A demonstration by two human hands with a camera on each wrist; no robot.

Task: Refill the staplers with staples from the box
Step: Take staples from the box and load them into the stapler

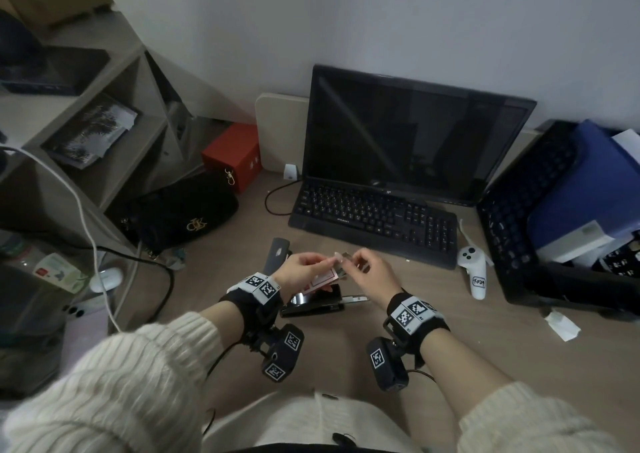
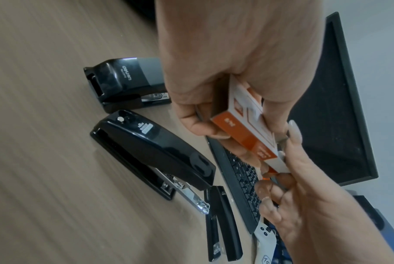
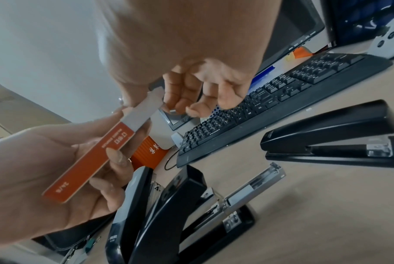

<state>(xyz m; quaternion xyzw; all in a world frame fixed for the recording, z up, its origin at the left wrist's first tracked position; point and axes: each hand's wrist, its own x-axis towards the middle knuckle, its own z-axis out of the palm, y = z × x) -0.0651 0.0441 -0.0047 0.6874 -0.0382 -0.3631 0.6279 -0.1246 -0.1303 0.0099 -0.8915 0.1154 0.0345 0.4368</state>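
My left hand (image 1: 313,265) holds a flat orange-and-white staple box (image 2: 243,125) a little above the desk, fingers curled round its sides. At the box's white end (image 3: 144,109), my right hand (image 1: 360,262) pinches the flap between thumb and forefinger. Three black staplers lie on the desk below. A grey-topped one (image 2: 123,84) sits farthest left. A large one (image 2: 150,150) has its metal magazine (image 2: 191,200) slid out. A long slim one (image 3: 333,135) lies to the right. No staples show.
A black keyboard (image 1: 374,224) and dark monitor (image 1: 408,134) stand just behind the hands. A white controller (image 1: 472,269) lies to the right, beside a black tray (image 1: 519,210) holding a blue folder. A black handbag (image 1: 183,213) and red box (image 1: 232,155) sit at the left.
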